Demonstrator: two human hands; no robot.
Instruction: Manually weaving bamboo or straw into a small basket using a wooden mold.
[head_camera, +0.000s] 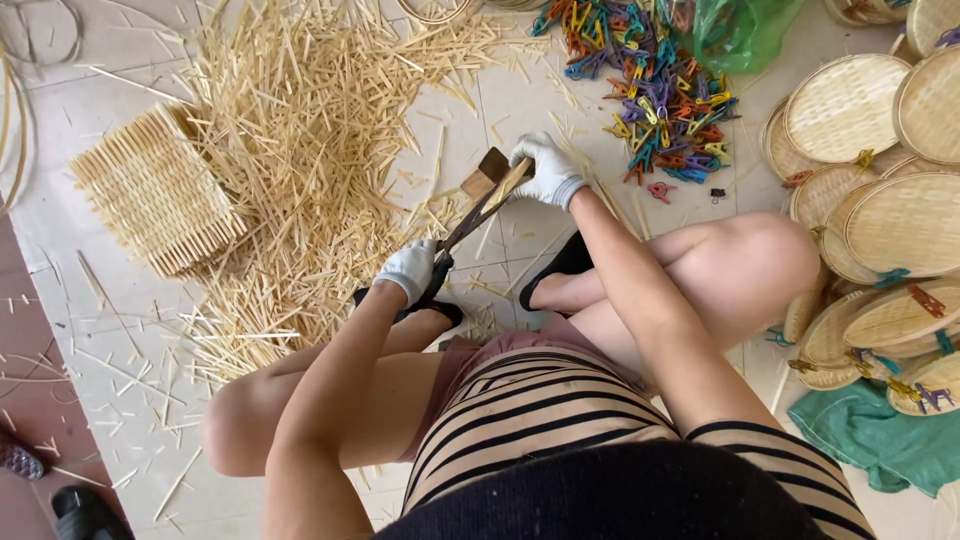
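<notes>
Single head-worn view, steeply downward, close over lap and floor (60, 220)

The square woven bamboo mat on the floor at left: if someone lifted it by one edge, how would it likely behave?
The woven mat would probably feel light, being thin pale strips. It would likely flex somewhat rather than hang limp, since the strips look rigid. Its edges look untrimmed, so ends might snag or shed among the loose bamboo slivers lying beside it.

Woven mat (155, 190) lies left of strip pile (300, 150); round trays (880, 200) stacked right.
</notes>
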